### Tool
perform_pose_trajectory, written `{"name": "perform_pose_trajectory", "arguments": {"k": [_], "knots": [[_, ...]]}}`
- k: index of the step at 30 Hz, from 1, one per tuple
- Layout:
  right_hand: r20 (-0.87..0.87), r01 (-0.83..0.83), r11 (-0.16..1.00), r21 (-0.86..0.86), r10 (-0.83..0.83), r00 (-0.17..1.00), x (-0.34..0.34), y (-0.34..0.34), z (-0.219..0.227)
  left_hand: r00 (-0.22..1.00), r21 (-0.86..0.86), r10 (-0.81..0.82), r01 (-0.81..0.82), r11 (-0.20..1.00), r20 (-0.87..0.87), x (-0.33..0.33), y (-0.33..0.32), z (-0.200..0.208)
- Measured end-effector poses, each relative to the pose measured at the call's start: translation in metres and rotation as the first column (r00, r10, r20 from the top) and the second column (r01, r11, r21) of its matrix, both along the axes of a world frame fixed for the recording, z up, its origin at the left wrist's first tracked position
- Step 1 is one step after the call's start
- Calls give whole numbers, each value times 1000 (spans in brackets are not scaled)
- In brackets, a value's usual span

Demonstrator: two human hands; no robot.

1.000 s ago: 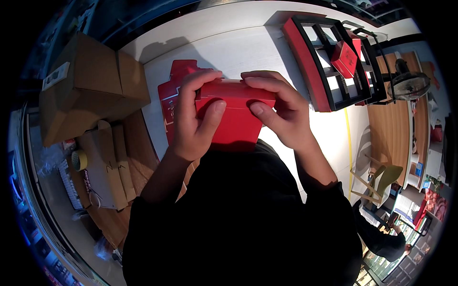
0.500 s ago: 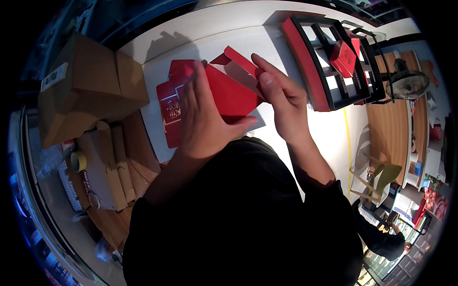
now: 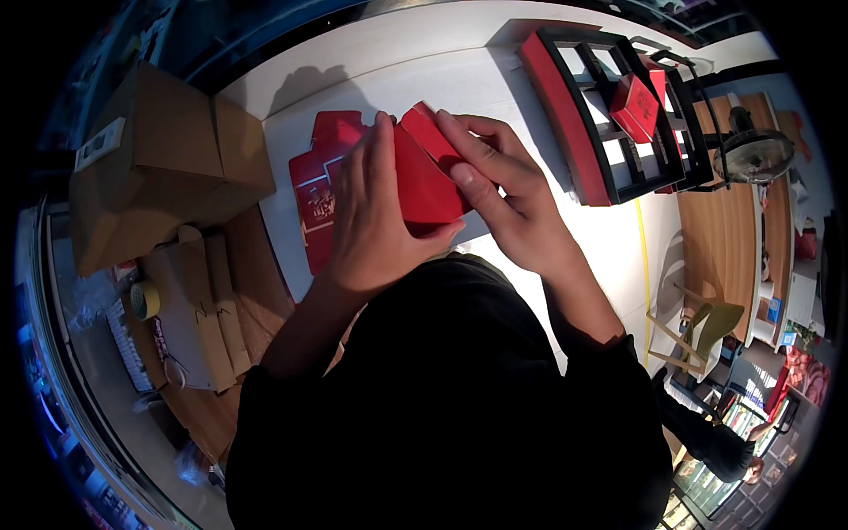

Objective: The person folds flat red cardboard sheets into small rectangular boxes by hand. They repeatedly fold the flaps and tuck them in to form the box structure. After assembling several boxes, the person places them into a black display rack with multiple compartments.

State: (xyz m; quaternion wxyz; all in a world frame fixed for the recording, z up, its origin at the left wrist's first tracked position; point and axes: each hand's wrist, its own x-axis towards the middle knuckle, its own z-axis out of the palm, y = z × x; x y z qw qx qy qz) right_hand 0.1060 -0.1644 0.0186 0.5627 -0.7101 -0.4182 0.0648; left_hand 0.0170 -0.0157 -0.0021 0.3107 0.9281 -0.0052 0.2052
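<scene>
Between my two hands is a small red cardboard box point(image 3: 430, 184), held above the white table point(image 3: 450, 84). My left hand point(image 3: 364, 215) grips its left side, with the thumb along the near edge and the fingers pointing away from me. On the box's right side, my right hand point(image 3: 510, 190) presses a flap down with thumb and fingers. Flat red printed card blanks point(image 3: 318, 194) lie on the table left of the box, partly covered by my left hand.
At the right stands a black-and-red divided tray point(image 3: 570, 119) with a red box point(image 3: 636, 109) resting on it. A fan point(image 3: 758, 157) is beyond. Brown cartons point(image 3: 172, 146) and yellow tape point(image 3: 145, 300) are at the left. Another person point(image 3: 720, 450) stands at the far lower right.
My right hand has moved left and inward, and the raised flap has folded over, so the pale inside of the red box no longer shows. My left hand has barely moved.
</scene>
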Motion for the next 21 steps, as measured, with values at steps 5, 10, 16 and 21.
{"name": "perform_pose_trajectory", "arguments": {"k": [5,10,16,21], "knots": [[114,45,996,-73,-36,993,-6,0,9,999,-18,8,-9,1000,-52,-1,1,0],[-162,57,998,11,-55,985,-2,2,2,999,-8,8,-8,1000,-39,-1,-2,0],[-236,77,997,-2,-75,969,-3,3,10,1000,10,20,-21,1000,21,-1,-3,-2],[-260,35,998,-47,-46,965,-1,2,12,1000,24,17,-17,1000,9,-2,-4,-5]]}}
